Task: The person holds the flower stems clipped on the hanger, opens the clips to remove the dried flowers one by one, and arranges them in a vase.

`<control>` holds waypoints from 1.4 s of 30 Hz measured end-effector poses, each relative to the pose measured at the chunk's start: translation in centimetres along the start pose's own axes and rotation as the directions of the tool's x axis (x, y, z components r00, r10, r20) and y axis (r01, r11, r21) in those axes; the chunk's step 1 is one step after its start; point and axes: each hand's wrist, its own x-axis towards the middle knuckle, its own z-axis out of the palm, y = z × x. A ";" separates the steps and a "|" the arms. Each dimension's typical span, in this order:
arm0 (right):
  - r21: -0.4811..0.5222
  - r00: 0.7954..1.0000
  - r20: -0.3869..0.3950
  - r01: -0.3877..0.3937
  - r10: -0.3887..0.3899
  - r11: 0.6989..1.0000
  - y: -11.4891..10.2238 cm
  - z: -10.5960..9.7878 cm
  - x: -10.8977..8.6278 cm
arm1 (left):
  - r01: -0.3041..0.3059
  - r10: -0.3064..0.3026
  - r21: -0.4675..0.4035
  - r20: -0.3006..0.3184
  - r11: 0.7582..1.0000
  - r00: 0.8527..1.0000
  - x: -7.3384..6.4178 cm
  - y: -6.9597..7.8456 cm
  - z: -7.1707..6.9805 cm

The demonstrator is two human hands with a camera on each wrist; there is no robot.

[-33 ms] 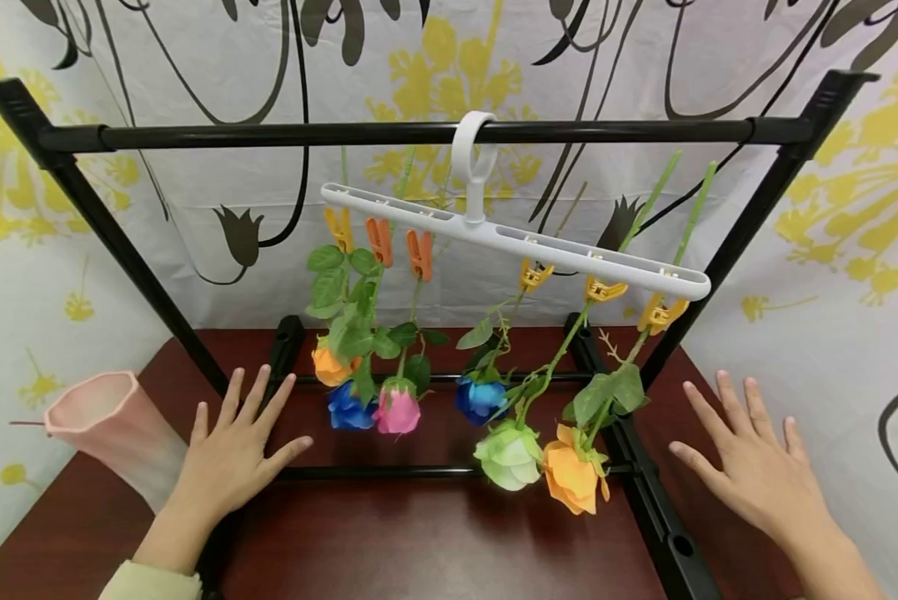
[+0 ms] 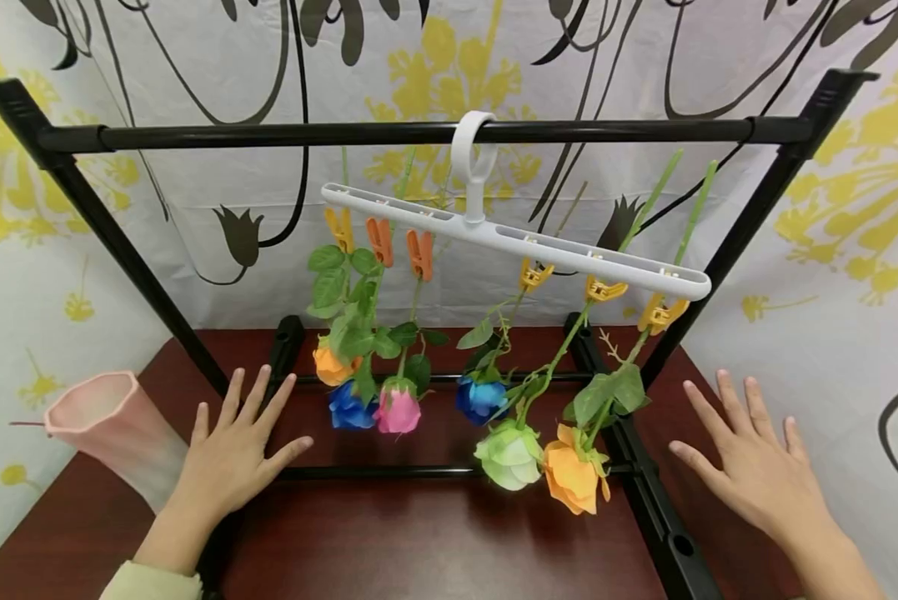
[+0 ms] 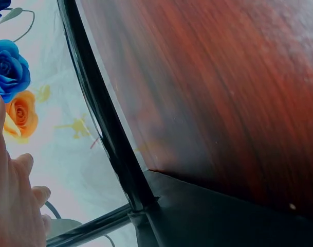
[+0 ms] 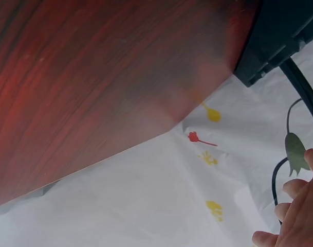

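Note:
Fingers spread, my left hand (image 2: pixel 231 450) is beside the rack's left foot, just right of a pink-and-white vase (image 2: pixel 114 429). On the far side, my right hand (image 2: pixel 756 467) also has its fingers spread and holds nothing. Between them a white clip hanger (image 2: pixel 599 265) hangs tilted, its right end lower. Its yellow clips (image 2: pixel 339 229) and orange clips (image 2: pixel 420 254) grip upside-down roses: an orange rose (image 2: pixel 332 364), a blue rose (image 2: pixel 349 408) and a pink rose (image 2: pixel 398 410) at left; another blue rose (image 2: pixel 482 398), a pale green rose (image 2: pixel 510 456) and a larger orange rose (image 2: pixel 571 471) at right.
The hanger's ring loops over the top bar (image 2: pixel 268 136) of a black rack, whose slanted side posts (image 2: pixel 133 246) and lower crossbar (image 2: pixel 381 472) frame the roses. It stands on a dark red wooden table (image 2: pixel 433 542). Patterned white cloth (image 2: pixel 246 183) covers the walls behind.

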 end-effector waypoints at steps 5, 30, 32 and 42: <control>0.006 0.999 -0.032 -0.003 0.003 1.000 -0.5 -0.4 0.1 | -0.005 0.004 -0.003 -0.026 1.000 1.000 0.0 0.3 -0.3; 0.375 0.899 -0.435 0.231 -0.050 0.898 -9.4 -4.3 1.4 | -0.278 0.229 -0.029 -0.488 0.960 0.843 1.1 7.3 -5.4; 0.431 0.894 -0.446 0.251 -0.037 0.867 -9.9 -4.5 1.8 | -0.319 0.257 -0.028 -0.526 0.947 0.810 1.5 8.3 -5.5; 0.632 0.887 -0.458 0.278 0.059 0.724 -12.1 -5.1 3.3 | -0.557 0.382 -0.121 -0.609 0.822 0.695 3.5 12.9 -4.9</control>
